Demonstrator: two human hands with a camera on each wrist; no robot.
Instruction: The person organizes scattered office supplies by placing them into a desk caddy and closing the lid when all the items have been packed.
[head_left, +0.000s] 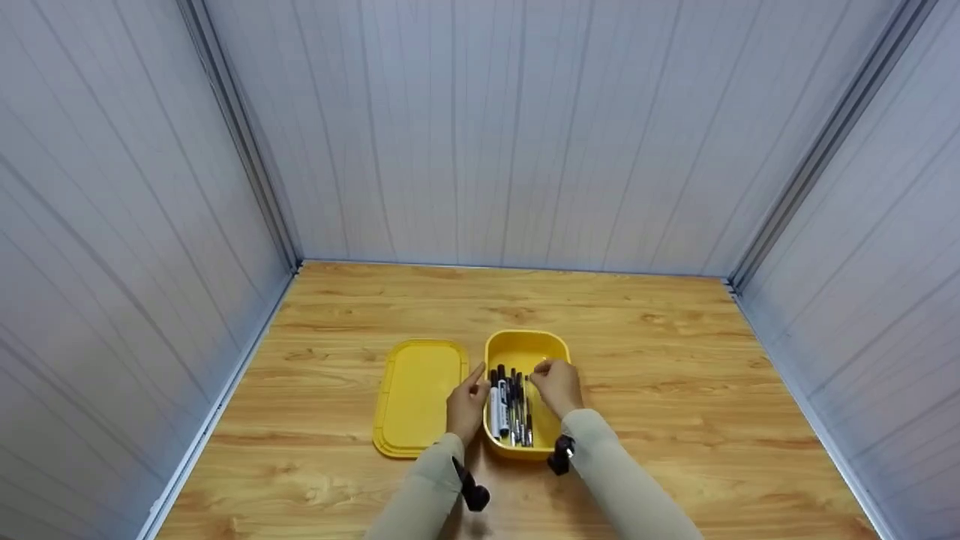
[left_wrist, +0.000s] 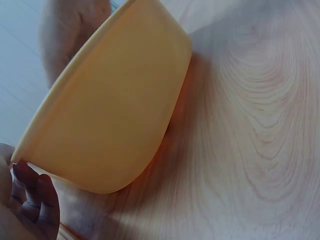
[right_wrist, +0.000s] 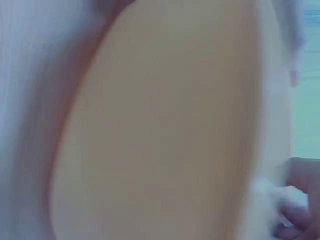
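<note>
A yellow plastic box point(head_left: 551, 439) stands uncovered on the table, several pens point(head_left: 517, 409) and black-capped white markers point(head_left: 499, 409) lying lengthwise along its left side. My left hand point(head_left: 466, 409) grips the box's left rim; in the left wrist view its curled fingers point(left_wrist: 47, 200) sit under the rim. Inside the right half of the box, my right hand point(head_left: 559, 384) has its fingertips drawn together, pinching the upper end of a slim pen point(head_left: 528, 390) at the right of the row. The right wrist view is blurred and mostly filled by the box wall point(right_wrist: 160, 125).
The yellow lid point(head_left: 421, 397) lies flat on the wood-grain table point(head_left: 315, 450), left of the box. Pale panel walls point(head_left: 480, 135) enclose the table at the back and both sides. A black wrist strap point(head_left: 472, 491) shows on the left sleeve.
</note>
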